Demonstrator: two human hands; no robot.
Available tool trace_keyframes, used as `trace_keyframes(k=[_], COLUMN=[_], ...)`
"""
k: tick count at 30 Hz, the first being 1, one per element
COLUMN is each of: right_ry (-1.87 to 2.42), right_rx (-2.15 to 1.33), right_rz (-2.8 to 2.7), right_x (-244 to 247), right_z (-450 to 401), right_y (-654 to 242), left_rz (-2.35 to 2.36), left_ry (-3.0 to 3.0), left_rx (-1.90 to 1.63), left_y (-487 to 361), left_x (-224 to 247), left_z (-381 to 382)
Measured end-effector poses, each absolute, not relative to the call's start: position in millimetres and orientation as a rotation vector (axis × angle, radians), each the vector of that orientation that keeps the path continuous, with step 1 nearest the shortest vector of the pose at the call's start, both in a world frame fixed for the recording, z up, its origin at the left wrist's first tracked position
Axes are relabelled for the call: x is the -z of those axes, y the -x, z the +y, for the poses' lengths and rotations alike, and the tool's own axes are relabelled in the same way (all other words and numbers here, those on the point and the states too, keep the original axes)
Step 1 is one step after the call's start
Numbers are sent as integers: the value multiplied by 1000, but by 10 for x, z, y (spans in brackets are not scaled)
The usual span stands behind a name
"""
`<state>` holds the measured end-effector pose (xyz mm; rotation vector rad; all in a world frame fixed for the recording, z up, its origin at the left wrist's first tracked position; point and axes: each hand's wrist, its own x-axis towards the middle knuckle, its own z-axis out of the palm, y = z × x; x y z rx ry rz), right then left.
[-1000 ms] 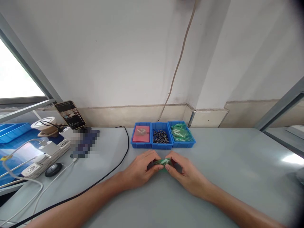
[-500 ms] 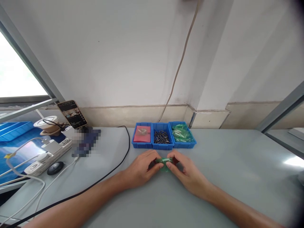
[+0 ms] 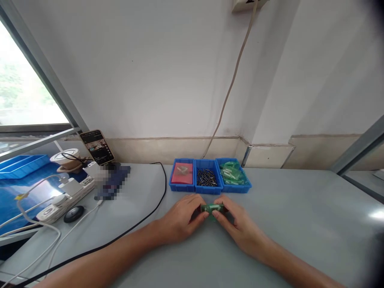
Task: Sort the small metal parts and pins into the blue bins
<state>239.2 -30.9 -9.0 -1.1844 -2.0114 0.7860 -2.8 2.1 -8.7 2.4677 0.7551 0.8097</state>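
A small green plastic packet [image 3: 213, 208] with a pale piece inside is held between both hands, just in front of the blue bins. My left hand [image 3: 184, 216] pinches its left end between thumb and fingers. At the right end, my right hand [image 3: 235, 220] grips it the same way. Behind them stand three blue bins side by side: the left bin [image 3: 182, 187] holds a red packet [image 3: 182, 173], the middle bin [image 3: 209, 190] dark metal pieces [image 3: 206, 178], and the right bin [image 3: 237, 189] several green packets [image 3: 232, 173].
On the left are a propped phone [image 3: 97, 147], a lidded cup [image 3: 67, 158], a power strip [image 3: 63, 202], a black mouse-like object [image 3: 73, 214] and white cables. A black cable [image 3: 135, 223] runs beside my left forearm across the grey table [image 3: 192, 264].
The camera view has shifted, so everything sits slightly lower and further right. The green packet now looks narrower, folded or rolled between my fingers, which still grip both ends.
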Motion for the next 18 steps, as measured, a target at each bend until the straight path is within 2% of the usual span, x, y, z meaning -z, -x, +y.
trace_keyframes(k=[18], right_ry=[1143], right_rx=[-780], right_rz=[-1965], right_x=[112], right_z=[-324], right_y=[-2393], left_rz=[746], left_ry=[-2567], left_rx=[-811], left_y=[-5], left_x=[66], left_z=[0])
